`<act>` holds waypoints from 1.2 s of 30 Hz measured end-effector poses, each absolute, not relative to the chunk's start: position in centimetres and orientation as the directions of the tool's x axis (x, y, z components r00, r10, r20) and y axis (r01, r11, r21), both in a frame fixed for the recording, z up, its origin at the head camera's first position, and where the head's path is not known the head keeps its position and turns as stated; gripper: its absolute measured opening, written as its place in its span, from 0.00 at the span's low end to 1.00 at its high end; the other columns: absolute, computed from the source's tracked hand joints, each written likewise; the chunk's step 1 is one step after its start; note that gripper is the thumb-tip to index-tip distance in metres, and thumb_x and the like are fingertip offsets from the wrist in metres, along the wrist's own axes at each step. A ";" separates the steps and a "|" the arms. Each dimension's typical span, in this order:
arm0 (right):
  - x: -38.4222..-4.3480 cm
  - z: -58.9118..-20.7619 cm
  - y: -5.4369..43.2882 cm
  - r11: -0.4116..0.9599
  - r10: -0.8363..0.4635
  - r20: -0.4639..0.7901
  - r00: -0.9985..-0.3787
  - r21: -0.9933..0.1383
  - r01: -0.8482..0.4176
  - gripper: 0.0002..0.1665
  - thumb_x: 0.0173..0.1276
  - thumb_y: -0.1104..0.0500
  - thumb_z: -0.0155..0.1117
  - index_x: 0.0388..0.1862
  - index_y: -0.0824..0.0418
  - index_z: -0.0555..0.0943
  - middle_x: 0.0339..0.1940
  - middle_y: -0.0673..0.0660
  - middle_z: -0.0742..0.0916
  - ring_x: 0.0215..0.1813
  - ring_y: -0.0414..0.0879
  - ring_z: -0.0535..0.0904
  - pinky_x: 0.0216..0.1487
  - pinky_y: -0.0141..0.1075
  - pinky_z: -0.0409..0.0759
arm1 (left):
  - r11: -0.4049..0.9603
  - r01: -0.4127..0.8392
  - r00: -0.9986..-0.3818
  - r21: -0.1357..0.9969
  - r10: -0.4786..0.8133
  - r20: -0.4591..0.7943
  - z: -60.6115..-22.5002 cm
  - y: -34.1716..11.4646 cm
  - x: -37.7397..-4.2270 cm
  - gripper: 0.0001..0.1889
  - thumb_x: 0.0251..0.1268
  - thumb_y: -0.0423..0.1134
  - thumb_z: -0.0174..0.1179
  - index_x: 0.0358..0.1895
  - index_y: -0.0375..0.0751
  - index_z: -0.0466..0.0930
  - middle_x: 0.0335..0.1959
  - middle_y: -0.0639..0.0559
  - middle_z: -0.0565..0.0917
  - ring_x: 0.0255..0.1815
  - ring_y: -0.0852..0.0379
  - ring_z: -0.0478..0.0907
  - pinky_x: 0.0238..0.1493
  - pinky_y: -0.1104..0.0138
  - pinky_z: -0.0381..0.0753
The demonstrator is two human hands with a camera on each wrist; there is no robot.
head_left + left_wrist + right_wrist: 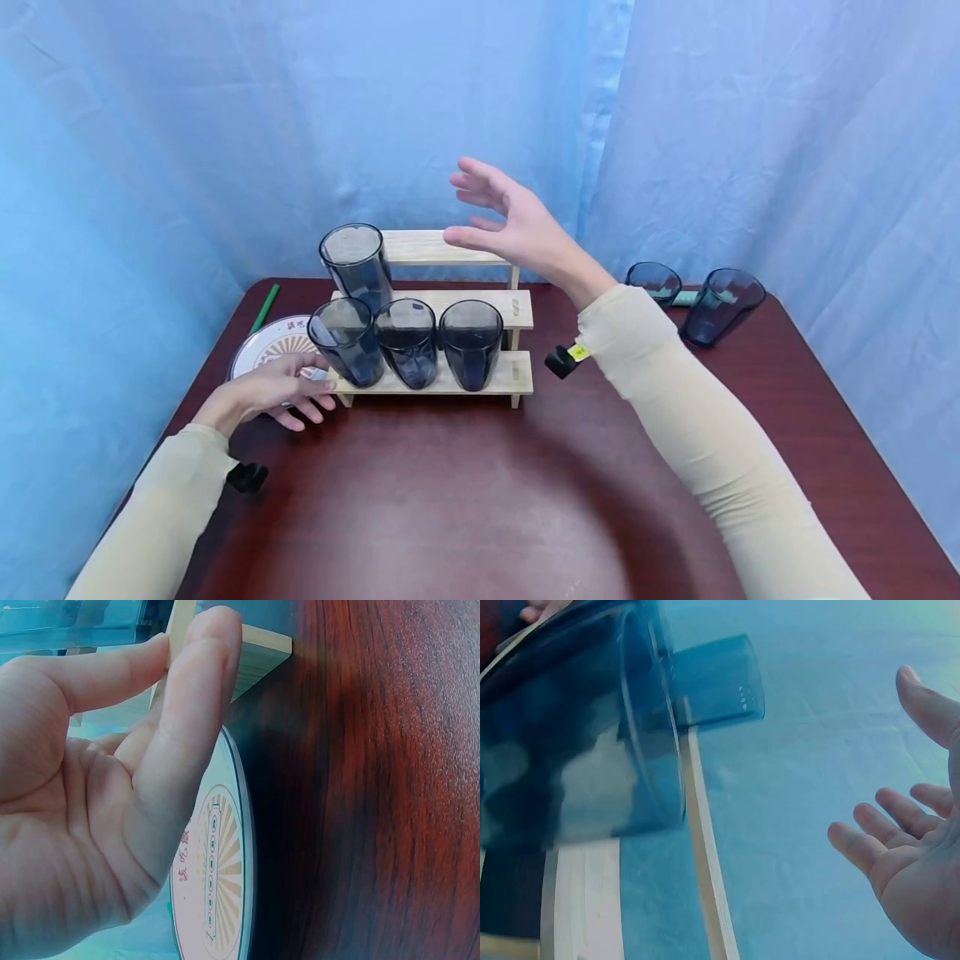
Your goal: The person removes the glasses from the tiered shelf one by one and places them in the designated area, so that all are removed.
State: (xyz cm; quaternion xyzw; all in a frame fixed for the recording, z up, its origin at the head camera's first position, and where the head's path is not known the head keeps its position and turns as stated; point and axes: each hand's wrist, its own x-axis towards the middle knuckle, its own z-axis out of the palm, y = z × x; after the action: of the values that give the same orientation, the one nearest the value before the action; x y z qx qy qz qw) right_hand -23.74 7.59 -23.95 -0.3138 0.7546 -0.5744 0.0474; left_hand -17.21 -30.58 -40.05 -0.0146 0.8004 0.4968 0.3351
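A three-tier wooden stand [450, 247] is on the table. Three dark, clear drinking glasses [472, 350] stand in a row on its lowest tier. Behind them, at the left, another glass [358, 262] seems to stand on the middle tier, its base hidden. My left hand [273, 386] is at the left end of the lowest tier, fingers loosely extended; its thumb appears to touch the wood. My right hand [517, 218] is raised above the stand's right end, fingers spread and slightly bent, holding nothing. In the right wrist view, that empty hand [915, 855] is apart from the glasses.
A patterned plate [255, 354] lies behind my left hand, with a green stick [266, 307] beyond it. Two more glasses, one partly behind my sleeve [651, 277] and one leaning in view [723, 304], are at the back right near a pale green object [686, 297].
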 end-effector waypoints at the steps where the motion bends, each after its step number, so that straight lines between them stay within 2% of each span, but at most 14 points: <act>1: -23.7 -24.0 7.3 0.134 -0.531 0.286 -0.797 -0.901 -0.413 0.51 0.68 0.60 0.73 0.82 0.56 0.55 0.76 0.51 0.70 0.75 0.42 0.66 0.71 0.39 0.70 | 0.505 -0.356 -0.775 0.786 0.311 -0.551 -40.0 -30.6 -17.1 0.34 0.75 0.46 0.60 0.73 0.33 0.53 0.45 0.40 0.86 0.38 0.47 0.86 0.35 0.54 0.88; 9: -24.4 -25.0 4.6 0.124 -0.580 0.265 -0.770 -0.906 -0.405 0.53 0.65 0.57 0.76 0.82 0.54 0.56 0.77 0.51 0.70 0.74 0.44 0.68 0.69 0.41 0.72 | 0.508 -0.354 -0.777 0.785 0.308 -0.549 -39.8 -30.4 -17.2 0.33 0.75 0.46 0.60 0.72 0.33 0.54 0.44 0.41 0.86 0.38 0.47 0.86 0.36 0.54 0.88; 17: -25.1 -25.4 1.3 0.288 -0.623 0.159 -0.766 -0.864 -0.414 0.59 0.62 0.46 0.77 0.83 0.49 0.52 0.79 0.48 0.67 0.77 0.42 0.63 0.69 0.41 0.72 | 0.514 -0.350 -0.774 0.783 0.313 -0.551 -39.9 -30.1 -17.9 0.34 0.75 0.46 0.60 0.72 0.33 0.55 0.46 0.40 0.87 0.39 0.47 0.86 0.38 0.54 0.88; 23: -25.4 -25.9 -0.5 0.329 -0.624 0.077 -0.778 -0.877 -0.351 0.64 0.60 0.42 0.78 0.84 0.47 0.47 0.80 0.46 0.63 0.78 0.42 0.60 0.72 0.37 0.67 | 0.516 -0.349 -0.772 0.783 0.316 -0.552 -40.4 -29.9 -18.0 0.34 0.75 0.46 0.60 0.72 0.33 0.55 0.46 0.40 0.87 0.39 0.46 0.87 0.37 0.54 0.88; 31: -25.5 -26.8 -2.6 0.312 -0.649 0.035 -0.760 -0.898 -0.309 0.66 0.61 0.44 0.78 0.85 0.49 0.43 0.82 0.51 0.59 0.79 0.49 0.60 0.73 0.36 0.66 | 0.521 -0.364 -0.769 0.772 0.300 -0.564 -40.1 -30.5 -17.7 0.35 0.76 0.46 0.59 0.73 0.33 0.53 0.46 0.41 0.87 0.39 0.47 0.86 0.37 0.54 0.88; 36: -25.2 -27.4 -3.7 0.321 -0.626 0.022 -0.780 -0.904 -0.283 0.67 0.60 0.45 0.79 0.85 0.51 0.44 0.83 0.54 0.57 0.78 0.54 0.62 0.72 0.37 0.67 | 0.517 -0.365 -0.767 0.775 0.306 -0.565 -39.9 -30.9 -17.4 0.35 0.75 0.46 0.60 0.73 0.32 0.52 0.45 0.41 0.86 0.39 0.46 0.86 0.37 0.54 0.88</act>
State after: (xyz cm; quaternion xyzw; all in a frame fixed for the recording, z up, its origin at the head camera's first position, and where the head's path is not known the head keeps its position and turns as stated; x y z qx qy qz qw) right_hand -25.21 -3.75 -27.40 -0.2859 0.7949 -0.5079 0.1687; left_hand -17.40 -30.89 -39.89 -0.0184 0.8013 0.4912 0.3411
